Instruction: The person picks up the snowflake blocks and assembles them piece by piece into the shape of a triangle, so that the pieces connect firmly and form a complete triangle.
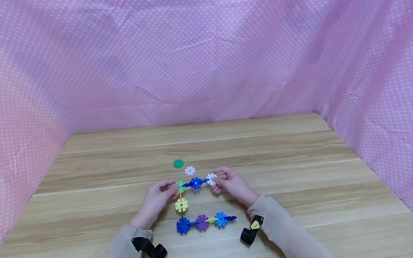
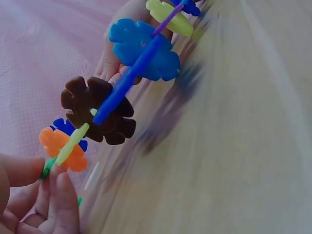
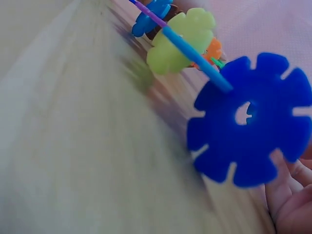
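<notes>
A chain of slotted plastic snowflake discs, joined edge to edge, forms a three-sided shape on the table. At its far left corner my left hand (image 1: 156,198) pinches a light green disc (image 1: 180,185). My right hand (image 1: 236,187) holds the white disc (image 1: 211,179) at the far right end between thumb and fingers. Between the hands sits a blue disc (image 1: 196,182). A yellow disc (image 1: 181,205) is on the left side; a dark blue disc (image 1: 183,225), a purple disc (image 1: 201,222) and a light blue disc (image 1: 220,219) line the near side. A brown disc (image 2: 78,100) shows in the left wrist view.
A loose green disc (image 1: 178,163) and a loose white disc (image 1: 189,170) lie just beyond the chain. The wooden table (image 1: 286,150) is enclosed by pink dotted cloth (image 1: 201,64). Black straps with small cameras (image 1: 250,232) sit on both wrists.
</notes>
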The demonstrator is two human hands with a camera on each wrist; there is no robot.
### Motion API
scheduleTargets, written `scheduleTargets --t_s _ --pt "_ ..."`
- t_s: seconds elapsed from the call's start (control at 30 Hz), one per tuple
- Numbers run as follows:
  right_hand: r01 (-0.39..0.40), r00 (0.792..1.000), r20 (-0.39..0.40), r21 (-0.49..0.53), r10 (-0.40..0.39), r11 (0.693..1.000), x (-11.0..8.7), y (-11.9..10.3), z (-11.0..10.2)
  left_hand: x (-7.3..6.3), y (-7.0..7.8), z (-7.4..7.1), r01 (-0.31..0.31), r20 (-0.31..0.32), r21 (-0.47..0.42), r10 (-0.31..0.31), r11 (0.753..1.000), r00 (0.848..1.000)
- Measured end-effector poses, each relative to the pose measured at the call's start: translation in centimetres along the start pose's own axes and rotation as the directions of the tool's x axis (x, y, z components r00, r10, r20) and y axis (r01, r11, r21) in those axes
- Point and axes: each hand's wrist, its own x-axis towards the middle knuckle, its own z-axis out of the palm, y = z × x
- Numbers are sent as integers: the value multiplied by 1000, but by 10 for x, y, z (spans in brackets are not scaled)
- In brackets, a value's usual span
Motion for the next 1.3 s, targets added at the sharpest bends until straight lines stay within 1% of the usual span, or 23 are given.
scheduleTargets --t_s 0.07,0.17,0.27,0.4,0.47,0.53,0.6,0.67,0.73,0.8,0.83,0.87,0.93,1.03,1.1,1.13,1.23,1.3 --pt "-1 1000 8 2 1 1000 0 0 -1 -1 2 -1 8 23 20 -8 1000 1000" --pt "-1 1000 21 3 1 1000 1 -2 -1 -2 6 -3 -8 54 71 4 997 999" --pt "-2 1000 29 10 2 1000 1 -5 0 -3 10 -3 -28 59 136 20 990 998" --pt "-5 1000 31 22 4 1000 1 -10 6 -2 16 -3 -41 52 165 33 986 998" --pt "-6 999 37 30 4 1000 2 -11 8 -2 19 -3 -62 45 175 55 983 997" --pt "-4 999 48 32 2 999 3 -12 11 -3 21 -3 -100 40 189 95 977 995" --pt "0 998 61 34 -2 999 4 -12 13 -4 23 -4 -152 35 217 147 964 988" --pt "9 997 71 29 -11 1000 4 -11 16 -5 26 -4 -216 40 267 213 939 976" --pt "7 996 83 30 -9 1000 4 -12 18 -6 29 -2 -290 58 325 287 900 956" --pt "4 995 100 30 -7 1000 4 -12 22 -7 31 0 -365 91 396 360 842 929" --pt "-1 994 108 30 -2 1000 4 -13 23 -8 32 1 -404 117 431 394 807 912" --pt "-9 993 115 32 5 999 4 -13 25 -8 33 2 -437 145 453 420 777 896" --pt "-11 992 129 32 7 999 4 -14 28 -9 34 4 -486 195 491 452 724 871" --pt "-10 991 131 34 6 999 4 -15 33 -11 34 6 -530 252 536 475 657 843" --pt "-2 992 128 36 -2 999 4 -16 35 -10 33 6 -539 265 564 481 625 835" --pt "2 992 126 36 -7 999 4 -16 37 -10 32 6 -539 267 575 481 615 835" --pt "-4 992 125 50 -2 999 5 -16 38 -8 31 6 -545 271 589 489 597 829" --pt "-11 991 130 59 3 998 5 -16 39 -8 30 4 -546 271 585 490 600 829"
